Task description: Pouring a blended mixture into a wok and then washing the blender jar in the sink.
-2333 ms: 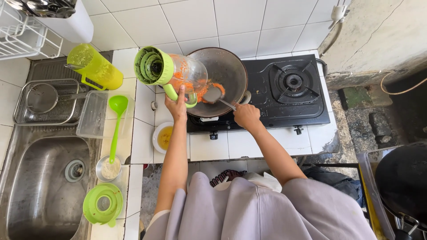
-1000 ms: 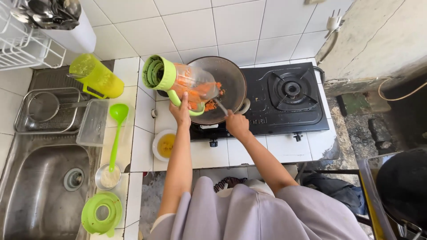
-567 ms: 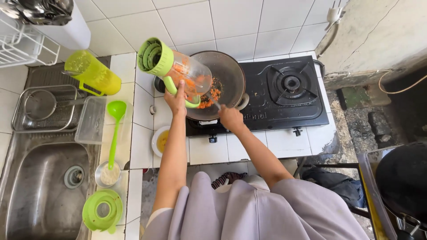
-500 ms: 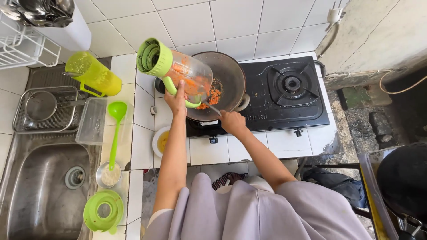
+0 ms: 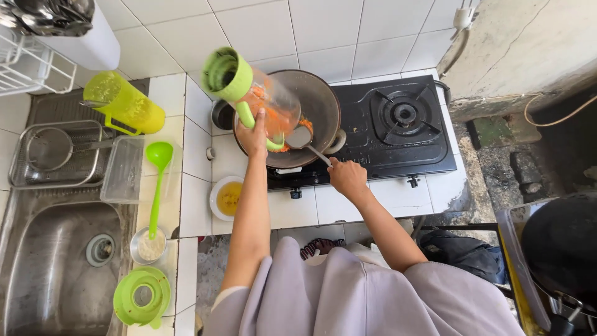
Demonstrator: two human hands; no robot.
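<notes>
My left hand (image 5: pixel 254 135) grips the green handle of a clear blender jar (image 5: pixel 255 93) with a green base. The jar lies tilted on its side, mouth over a dark wok (image 5: pixel 317 106). Orange blended paste coats the jar's inside and sits in the wok. My right hand (image 5: pixel 347 177) holds a metal spoon (image 5: pixel 306 140) whose bowl is at the jar's mouth, above the wok's near rim. The wok stands on the left burner of a black two-burner gas stove (image 5: pixel 398 134).
On the white tiled counter left of the stove are a small bowl of yellow liquid (image 5: pixel 227 198), a green ladle (image 5: pixel 157 180) resting in a small metal bowl, a yellow-green jug (image 5: pixel 123 104), a clear tray and a green lid (image 5: pixel 142 297). A steel sink (image 5: pixel 59 261) lies at far left.
The spoon has drawn back from inside the wok to the jar's mouth. The jar stays tilted over the wok, turned a little more sideways. More orange paste lies in the wok.
</notes>
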